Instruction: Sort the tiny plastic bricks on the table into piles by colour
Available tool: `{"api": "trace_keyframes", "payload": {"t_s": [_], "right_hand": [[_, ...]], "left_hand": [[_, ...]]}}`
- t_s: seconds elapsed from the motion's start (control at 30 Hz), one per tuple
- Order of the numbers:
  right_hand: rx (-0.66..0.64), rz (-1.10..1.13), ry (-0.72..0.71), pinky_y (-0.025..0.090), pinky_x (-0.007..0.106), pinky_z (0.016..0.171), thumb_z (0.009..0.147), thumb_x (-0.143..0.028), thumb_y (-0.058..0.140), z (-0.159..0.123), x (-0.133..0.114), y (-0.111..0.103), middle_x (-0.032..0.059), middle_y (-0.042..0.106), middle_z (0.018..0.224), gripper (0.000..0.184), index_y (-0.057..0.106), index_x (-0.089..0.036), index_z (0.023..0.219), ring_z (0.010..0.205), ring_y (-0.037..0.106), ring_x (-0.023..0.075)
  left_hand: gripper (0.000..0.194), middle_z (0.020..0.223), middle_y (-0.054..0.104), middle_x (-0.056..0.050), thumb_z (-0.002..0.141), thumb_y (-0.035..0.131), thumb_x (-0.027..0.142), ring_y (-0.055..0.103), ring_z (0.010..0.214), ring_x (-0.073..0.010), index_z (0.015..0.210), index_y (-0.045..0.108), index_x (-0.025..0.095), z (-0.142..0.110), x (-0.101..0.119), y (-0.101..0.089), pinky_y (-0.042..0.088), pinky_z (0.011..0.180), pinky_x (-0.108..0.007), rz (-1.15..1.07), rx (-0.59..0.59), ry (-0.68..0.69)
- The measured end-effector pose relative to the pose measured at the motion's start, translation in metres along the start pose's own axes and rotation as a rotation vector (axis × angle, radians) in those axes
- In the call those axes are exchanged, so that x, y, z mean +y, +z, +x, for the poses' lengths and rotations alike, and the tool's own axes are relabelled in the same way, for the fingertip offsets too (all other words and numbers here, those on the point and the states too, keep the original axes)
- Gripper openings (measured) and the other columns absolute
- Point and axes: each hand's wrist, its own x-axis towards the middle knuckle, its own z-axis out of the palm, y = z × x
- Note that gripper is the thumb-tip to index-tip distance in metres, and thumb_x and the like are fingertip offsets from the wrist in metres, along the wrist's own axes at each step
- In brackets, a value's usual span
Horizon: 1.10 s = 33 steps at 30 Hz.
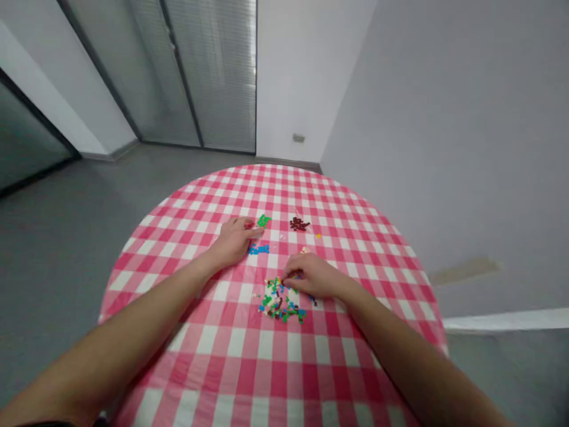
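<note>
My left hand (235, 240) rests at the left of the small sorted piles, fingers apart and no piece visible in them. Its fingertips are close to a pile of green pieces (264, 220), and blue pieces (259, 249) lie just below its thumb. My right hand (315, 275) is over the upper right edge of a mixed heap of tiny coloured building pieces (280, 303). Its thumb and forefinger are pinched at the heap; what is between them is too small to make out. The hand covers part of the heap.
A pile of dark brown pieces (299, 224) lies farther back, with a yellow piece (318, 236) to its right. Pale pieces (304, 249) sit just beyond my right hand. The round table has a red-and-white checked cloth (249, 379). A wall (466, 148) stands to the right.
</note>
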Motion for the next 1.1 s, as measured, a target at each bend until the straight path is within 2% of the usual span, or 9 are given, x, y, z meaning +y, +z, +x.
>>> {"api": "trace_keyframes", "payload": {"t_s": [0.13, 0.27, 0.43, 0.6, 0.8, 1.1], "right_hand": [[0.039, 0.134, 0.045, 0.048, 0.027, 0.067, 0.084, -0.021, 0.067, 0.001, -0.002, -0.001, 0.0053, 0.075, 0.081, 0.011, 0.078, -0.017, 0.085, 0.072, 0.065, 0.0159], [0.255, 0.294, 0.185, 0.045, 0.024, 0.056, 0.082, -0.022, 0.064, 0.004, 0.002, 0.003, 0.0030, 0.072, 0.071, 0.012, 0.075, -0.017, 0.083, 0.060, 0.060, 0.0132], [0.504, 0.222, 0.221, 0.046, 0.024, 0.055, 0.081, -0.023, 0.063, 0.010, 0.010, 0.013, 0.0032, 0.070, 0.070, 0.014, 0.074, -0.017, 0.086, 0.057, 0.058, 0.0125], [0.545, 0.113, 0.102, 0.052, 0.027, 0.063, 0.083, -0.023, 0.064, 0.012, 0.010, 0.018, 0.0062, 0.072, 0.084, 0.020, 0.075, -0.018, 0.099, 0.069, 0.064, 0.0149], [0.584, 0.163, 0.111, 0.053, 0.028, 0.065, 0.083, -0.021, 0.064, 0.011, 0.013, 0.021, 0.0049, 0.072, 0.088, 0.029, 0.069, -0.020, 0.112, 0.072, 0.065, 0.0156], [0.719, 0.088, 0.018, 0.054, 0.031, 0.071, 0.084, -0.017, 0.061, 0.012, 0.016, 0.019, 0.0060, 0.072, 0.096, 0.037, 0.062, -0.022, 0.120, 0.077, 0.065, 0.0170]], "left_hand": [[0.046, 0.125, 0.064, -0.009, 0.091, 0.053, 0.010, 0.057, 0.111, -0.0282, 0.127, 0.071, 0.032, 0.001, 0.002, -0.004, 0.043, 0.096, -0.047, -0.079, 0.030, -0.031], [0.037, 0.118, 0.065, -0.009, 0.090, 0.054, 0.010, 0.056, 0.111, -0.0279, 0.115, 0.075, 0.026, 0.001, 0.004, -0.007, 0.042, 0.096, -0.046, -0.186, 0.056, -0.039], [0.031, 0.112, 0.066, -0.008, 0.090, 0.053, 0.014, 0.058, 0.109, -0.0268, 0.106, 0.077, 0.024, 0.000, 0.003, -0.005, 0.043, 0.096, -0.046, -0.233, 0.087, -0.045], [0.030, 0.111, 0.067, -0.007, 0.090, 0.051, 0.016, 0.057, 0.108, -0.0261, 0.104, 0.077, 0.024, 0.000, 0.002, -0.006, 0.042, 0.098, -0.047, -0.252, 0.090, -0.060], [0.029, 0.111, 0.068, -0.008, 0.091, 0.051, 0.020, 0.058, 0.109, -0.0267, 0.100, 0.078, 0.023, 0.000, 0.002, -0.008, 0.043, 0.099, -0.047, -0.266, 0.069, -0.061], [0.030, 0.108, 0.070, -0.009, 0.091, 0.049, 0.023, 0.061, 0.103, -0.0263, 0.096, 0.079, 0.022, 0.001, -0.003, -0.008, 0.044, 0.097, -0.048, -0.292, 0.068, -0.042]]}}
